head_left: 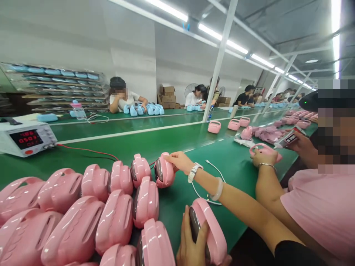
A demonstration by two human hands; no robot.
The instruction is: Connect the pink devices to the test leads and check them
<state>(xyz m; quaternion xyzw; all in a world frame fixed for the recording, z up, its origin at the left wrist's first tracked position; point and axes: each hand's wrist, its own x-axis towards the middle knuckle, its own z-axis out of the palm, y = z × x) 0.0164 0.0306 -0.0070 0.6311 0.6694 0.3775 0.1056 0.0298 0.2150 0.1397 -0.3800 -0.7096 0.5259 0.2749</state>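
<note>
At the bottom centre, my left hand [191, 244] is wrapped round a glossy pink plastic device [213, 229] with a loop handle and a dark panel, tilted above the green table. My right arm, with a white watch and a pale bangle, stretches across the table. My right hand [177, 162] grips the top of another pink device [165, 171] at the end of the back row. Its dark panel faces left. Beside it, several similar pink devices [115, 218] stand in rows. A white cable [216, 202] lies behind my left hand's device.
A white power supply [26, 137] with red digits stands at the left, a red lead [88, 150] running from it. At the right, a co-worker in a pink shirt [318, 207] holds a pink part. Across the green table [133, 129], other people sit near blue devices [144, 109]. A white post [220, 62] rises behind.
</note>
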